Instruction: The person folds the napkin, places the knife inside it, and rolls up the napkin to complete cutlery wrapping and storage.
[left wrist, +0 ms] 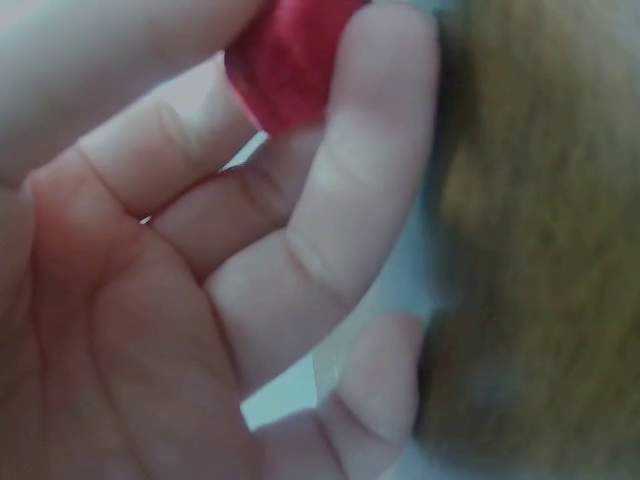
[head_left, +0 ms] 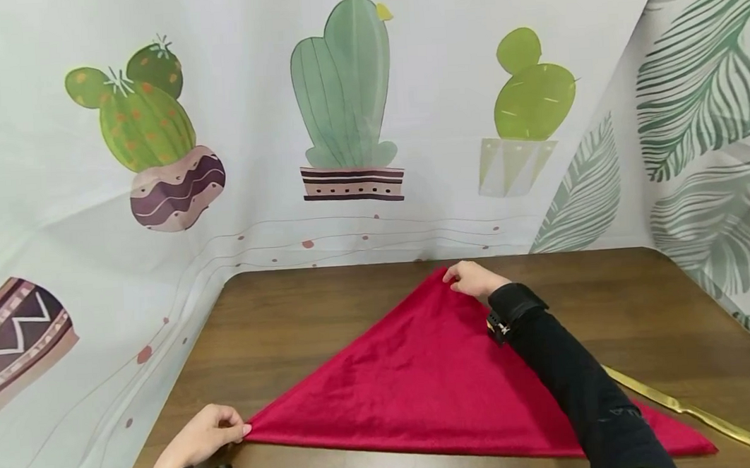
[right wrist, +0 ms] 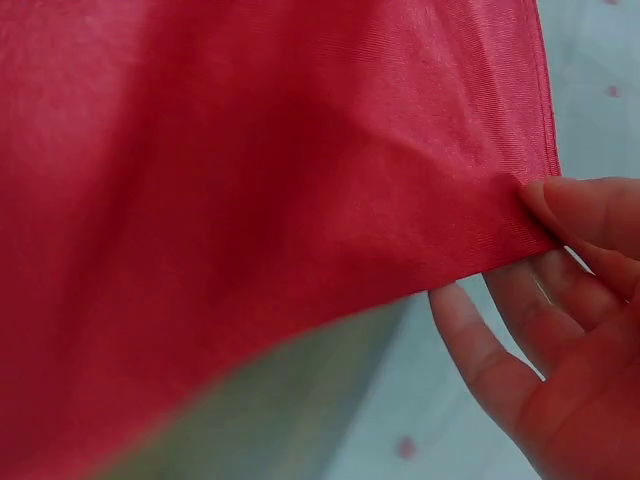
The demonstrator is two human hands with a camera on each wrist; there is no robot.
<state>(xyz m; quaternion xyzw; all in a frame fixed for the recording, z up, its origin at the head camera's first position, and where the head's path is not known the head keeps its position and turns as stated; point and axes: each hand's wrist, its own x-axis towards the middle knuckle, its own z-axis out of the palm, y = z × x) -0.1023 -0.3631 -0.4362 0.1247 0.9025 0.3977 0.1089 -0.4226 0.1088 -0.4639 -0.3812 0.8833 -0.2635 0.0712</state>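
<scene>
A shiny red cloth napkin (head_left: 421,380), folded into a triangle, spreads over the brown table. My left hand (head_left: 207,433) pinches its left corner near the table's front left. In the left wrist view a bit of the red napkin (left wrist: 295,65) shows between the fingers (left wrist: 370,150). My right hand (head_left: 473,278) holds the top corner at the far edge of the table. The right wrist view shows thumb and fingers gripping that corner of the napkin (right wrist: 400,180), with the cloth hanging down from it. The right forearm crosses over the napkin and hides part of its right side.
A gold table knife (head_left: 683,407) lies at the right, beside and partly along the napkin's right edge. Behind the wooden table (head_left: 278,331) hangs a white cloth backdrop (head_left: 239,78) printed with cacti and leaves.
</scene>
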